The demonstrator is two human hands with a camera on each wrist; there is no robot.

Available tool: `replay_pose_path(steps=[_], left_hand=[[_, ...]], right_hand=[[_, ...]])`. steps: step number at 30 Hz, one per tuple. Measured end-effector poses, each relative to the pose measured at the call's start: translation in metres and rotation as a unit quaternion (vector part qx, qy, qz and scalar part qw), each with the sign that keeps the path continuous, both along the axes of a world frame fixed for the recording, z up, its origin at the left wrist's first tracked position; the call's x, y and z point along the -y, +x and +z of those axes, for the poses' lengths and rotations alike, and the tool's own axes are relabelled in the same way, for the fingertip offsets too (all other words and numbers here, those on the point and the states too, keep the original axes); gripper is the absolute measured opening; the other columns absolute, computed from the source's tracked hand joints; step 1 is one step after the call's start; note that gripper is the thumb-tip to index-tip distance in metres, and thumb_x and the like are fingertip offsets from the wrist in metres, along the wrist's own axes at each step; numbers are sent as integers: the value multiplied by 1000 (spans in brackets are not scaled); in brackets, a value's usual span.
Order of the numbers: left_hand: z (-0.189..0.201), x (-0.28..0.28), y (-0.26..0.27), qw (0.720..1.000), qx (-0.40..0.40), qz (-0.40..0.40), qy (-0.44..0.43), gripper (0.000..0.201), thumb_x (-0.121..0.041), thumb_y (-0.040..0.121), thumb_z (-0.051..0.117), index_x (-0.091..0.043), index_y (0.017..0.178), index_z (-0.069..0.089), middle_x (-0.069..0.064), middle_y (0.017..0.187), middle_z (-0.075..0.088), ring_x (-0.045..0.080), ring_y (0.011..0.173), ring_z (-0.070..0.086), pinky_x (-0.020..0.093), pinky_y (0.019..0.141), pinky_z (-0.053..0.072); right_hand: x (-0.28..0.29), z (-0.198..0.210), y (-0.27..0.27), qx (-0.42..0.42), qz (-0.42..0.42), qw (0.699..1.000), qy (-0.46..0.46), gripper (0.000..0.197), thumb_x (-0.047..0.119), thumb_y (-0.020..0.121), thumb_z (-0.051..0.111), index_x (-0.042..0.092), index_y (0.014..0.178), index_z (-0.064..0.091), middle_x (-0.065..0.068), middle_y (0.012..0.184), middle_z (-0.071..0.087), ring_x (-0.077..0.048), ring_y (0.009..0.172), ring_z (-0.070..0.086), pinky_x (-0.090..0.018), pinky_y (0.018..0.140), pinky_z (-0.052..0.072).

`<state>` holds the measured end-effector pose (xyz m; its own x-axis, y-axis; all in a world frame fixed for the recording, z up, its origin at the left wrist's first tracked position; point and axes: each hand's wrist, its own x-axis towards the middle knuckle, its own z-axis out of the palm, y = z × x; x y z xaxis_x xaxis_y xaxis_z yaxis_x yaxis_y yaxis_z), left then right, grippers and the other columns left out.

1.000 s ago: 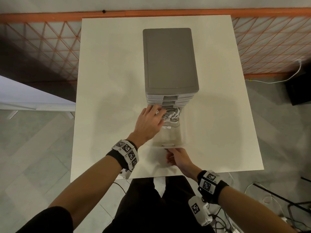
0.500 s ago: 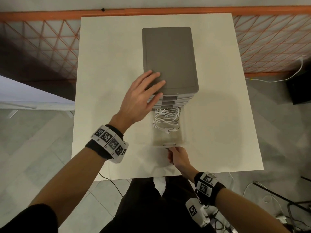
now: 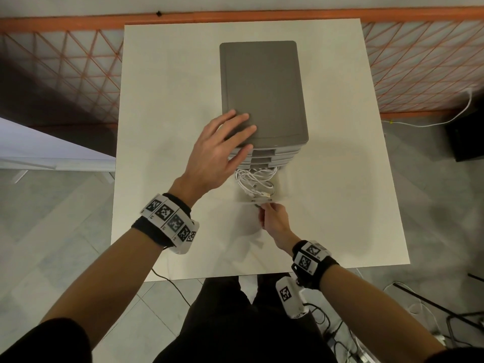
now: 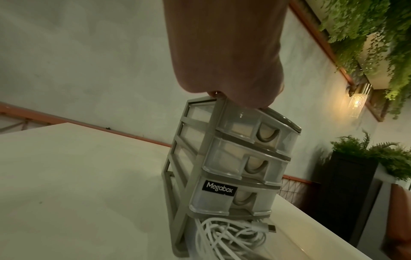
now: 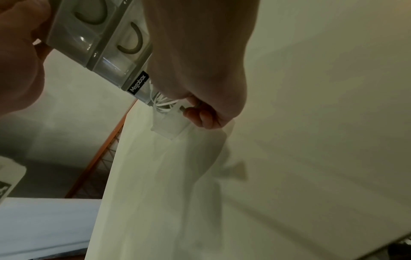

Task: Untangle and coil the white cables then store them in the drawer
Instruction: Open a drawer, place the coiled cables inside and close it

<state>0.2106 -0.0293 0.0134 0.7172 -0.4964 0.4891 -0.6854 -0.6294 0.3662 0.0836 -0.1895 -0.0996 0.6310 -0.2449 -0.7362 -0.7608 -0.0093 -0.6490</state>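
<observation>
A grey drawer unit stands mid-table. Its clear bottom drawer is pulled partway toward me and holds the coiled white cables. One USB plug lies near the drawer front. My left hand rests flat on the unit's top front-left corner, fingers straight and spread. Just in front of the drawer, my right hand pinches the small handle at the drawer's front edge. The three upper drawers are closed.
The white table has bare surface on both sides of the unit. An orange lattice fence runs behind it. On the floor at the right lie a black box and loose cables.
My left hand left the cables in the drawer and moved up onto the unit's top. The bottom drawer now sticks out less, slid inward with my right hand on its handle.
</observation>
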Motion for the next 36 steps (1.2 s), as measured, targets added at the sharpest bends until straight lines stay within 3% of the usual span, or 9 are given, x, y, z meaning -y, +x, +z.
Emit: replay_pose_path(steps=[7, 14, 18, 20, 22, 24, 26, 30, 36], left_hand=[[-1, 0, -1, 1000, -10, 0, 1, 32, -25, 101, 58, -7, 126, 67, 15, 136, 61, 35, 131, 51, 44, 110, 42], [1, 1, -2, 1000, -29, 1, 1, 33, -23, 101, 58, -7, 128, 66, 15, 138, 59, 36, 134, 48, 47, 109, 42], [-1, -1, -16, 999, -1, 45, -15, 33, -19, 97, 61, -2, 125, 65, 20, 135, 57, 34, 129, 47, 41, 109, 41], [-11, -2, -37, 996, 26, 73, -44, 22, -13, 93, 64, 0, 110, 68, 20, 116, 61, 30, 108, 53, 37, 93, 46], [-32, -3, -64, 999, -16, 43, -10, 15, -10, 88, 66, 0, 100, 65, 18, 103, 63, 28, 95, 56, 38, 80, 47], [-60, -5, -84, 991, -113, 1, 78, 25, -13, 87, 68, -3, 109, 65, 16, 112, 65, 30, 102, 60, 42, 85, 50], [-83, -5, -94, 970, -184, -13, 158, 45, -23, 87, 68, -4, 127, 58, 15, 130, 60, 32, 121, 57, 46, 101, 48], [-94, 0, -92, 945, -204, -19, 255, 60, -39, 94, 43, -2, 140, 50, 14, 146, 52, 28, 136, 49, 47, 115, 36], [-96, 15, -84, 939, -188, 2, 287, 66, -48, 93, 35, -7, 142, 48, 9, 147, 51, 25, 139, 44, 47, 119, 26]], right_hand=[[-1, 4, 29, 3, -32, 999, 14, 30, 11, 89, 48, 15, 60, 52, 1, 53, 54, -14, 46, 46, -29, 50, 36], [3, 6, 31, 1, -15, 1000, 26, 25, 14, 93, 50, 11, 70, 59, -2, 57, 57, -18, 49, 48, -28, 49, 38], [17, 22, 22, 4, 107, 993, -47, 31, 29, 94, 55, 6, 74, 61, -8, 65, 66, -19, 56, 57, -29, 55, 44], [27, 25, 11, 72, 196, 960, -185, 26, 25, 94, 55, 6, 75, 55, -9, 70, 64, -24, 63, 56, -32, 59, 42], [34, 26, -2, 213, 252, 897, -295, 8, 13, 91, 58, 6, 89, 56, -8, 81, 60, -26, 70, 54, -37, 61, 45], [37, 21, -8, 333, 342, 795, -374, 22, 6, 86, 61, 4, 108, 60, -12, 102, 60, -29, 88, 57, -39, 74, 49], [37, 16, -6, 351, 429, 726, -408, 41, 12, 87, 58, 9, 128, 57, -13, 124, 57, -31, 112, 53, -41, 91, 45], [37, 17, 0, 284, 511, 694, -421, 57, 28, 90, 49, 13, 144, 43, -9, 144, 46, -31, 132, 44, -47, 110, 33], [34, 25, 18, 252, 509, 705, -424, 63, 41, 91, 42, 5, 143, 41, -12, 142, 48, -29, 123, 52, -42, 101, 40]])
